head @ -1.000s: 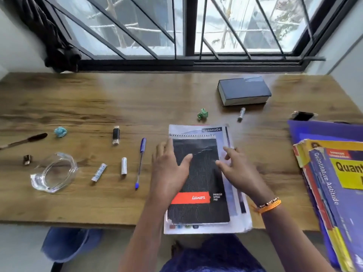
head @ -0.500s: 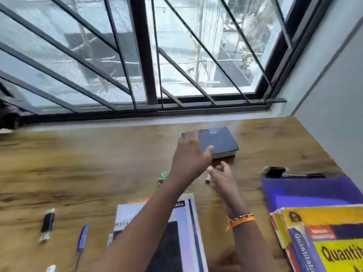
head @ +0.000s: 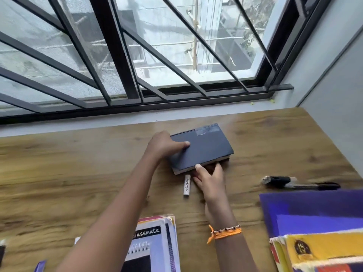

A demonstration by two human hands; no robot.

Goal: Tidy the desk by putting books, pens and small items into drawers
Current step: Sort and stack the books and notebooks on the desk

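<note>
The dark book (head: 202, 149) lies far back on the worktop (head: 59, 173), so both hands reach: left hand (head: 165, 146) grips its left edge, right hand (head: 209, 179) pinches the near one, apparently to lift it.

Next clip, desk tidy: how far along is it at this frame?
Early. Nothing visibly put away; no drawer is in view. In hand: both hands, left hand and right hand, grip the dark blue book. Left on the desk: white tube, black pen, Classmate notebooks, purple folder and the yellow books.
</note>
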